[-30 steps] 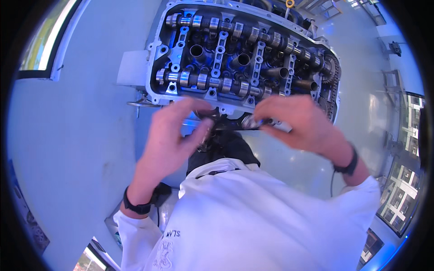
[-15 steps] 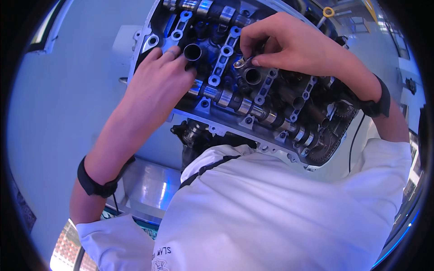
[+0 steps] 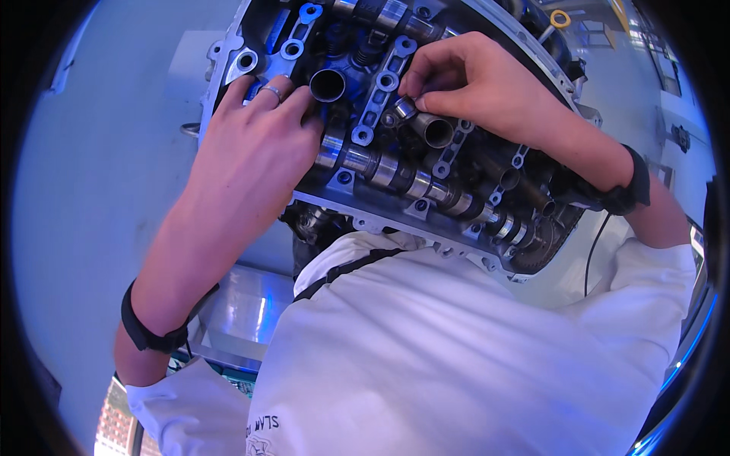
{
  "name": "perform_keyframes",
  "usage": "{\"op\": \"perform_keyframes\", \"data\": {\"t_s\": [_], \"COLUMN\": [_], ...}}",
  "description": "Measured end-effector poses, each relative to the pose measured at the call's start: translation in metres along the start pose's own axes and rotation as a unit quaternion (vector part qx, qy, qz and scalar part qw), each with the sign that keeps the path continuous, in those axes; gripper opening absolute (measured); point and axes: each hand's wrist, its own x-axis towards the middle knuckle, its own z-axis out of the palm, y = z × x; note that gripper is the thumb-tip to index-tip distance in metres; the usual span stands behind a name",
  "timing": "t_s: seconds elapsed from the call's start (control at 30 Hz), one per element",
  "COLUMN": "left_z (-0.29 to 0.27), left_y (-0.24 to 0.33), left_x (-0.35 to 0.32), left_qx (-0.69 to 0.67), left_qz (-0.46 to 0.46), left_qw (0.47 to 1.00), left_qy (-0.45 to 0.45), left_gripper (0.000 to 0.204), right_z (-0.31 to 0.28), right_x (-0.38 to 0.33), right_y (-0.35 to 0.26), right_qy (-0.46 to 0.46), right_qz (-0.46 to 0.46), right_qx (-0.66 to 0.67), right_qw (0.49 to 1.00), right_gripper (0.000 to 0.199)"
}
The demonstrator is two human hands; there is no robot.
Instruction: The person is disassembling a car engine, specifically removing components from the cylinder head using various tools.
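In front of me lies an engine cylinder head (image 3: 395,199) with its camshaft (image 3: 418,182) along the near side. My right hand (image 3: 475,87) pinches a small metal rocker arm (image 3: 406,108) between thumb and fingers, beside the round mouth of a tube (image 3: 438,132). The shiny roller of the rocker arm faces up. My left hand (image 3: 255,144) rests over the left end of the head, fingers apart and bent downward. Their tips are partly hidden, and I see nothing held in them. Just right of those fingers is another tube (image 3: 328,86).
A second camshaft (image 3: 391,15) runs along the far side. Bearing ladders with bolt holes (image 3: 388,81) cross between the shafts. A toothed chain wheel (image 3: 536,254) sits at the right end. A yellow ring handle (image 3: 560,19) stands beyond. A black cable (image 3: 597,254) hangs from my right wrist strap.
My right hand has turned the rocker arm, so its roller now shows more plainly. My left hand stays on the head. The whole view has shifted slightly.
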Motion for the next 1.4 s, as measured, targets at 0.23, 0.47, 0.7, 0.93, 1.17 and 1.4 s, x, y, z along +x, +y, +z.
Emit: {"op": "perform_keyframes", "data": {"t_s": [0.23,0.47,0.7,0.93,1.17,1.4], "left_z": [0.003,0.02,0.014,0.011,0.017,0.026], "left_y": [-0.004,-0.006,0.002,0.0,0.005,0.009], "left_x": [0.0,-0.009,-0.011,-0.017,-0.017,-0.01], "left_qx": [-0.001,-0.03,-0.037,-0.079,-0.083,-0.066], "left_qz": [0.019,0.012,-0.01,-0.003,-0.033,-0.08], "left_qw": [1.0,0.998,0.992,0.992,0.992,0.991], "left_qy": [-0.014,0.057,0.119,0.098,0.089,0.083], "left_gripper": [0.021,0.018,0.017,0.011,0.014,0.022], "right_z": [0.002,0.013,0.021,0.024,0.039,0.055], "right_x": [0.009,0.015,0.024,0.026,0.02,0.019], "right_y": [-0.046,-0.045,-0.036,-0.027,-0.035,-0.032], "right_qy": [0.07,0.043,0.015,0.031,0.076,0.146], "right_qz": [0.231,0.228,0.202,0.205,0.235,0.234], "right_qx": [-0.007,-0.095,-0.199,-0.219,-0.202,-0.257], "right_qw": [0.97,0.968,0.959,0.954,0.948,0.926], "right_gripper": [0.012,0.009,0.015,0.016,0.019,0.025]}}
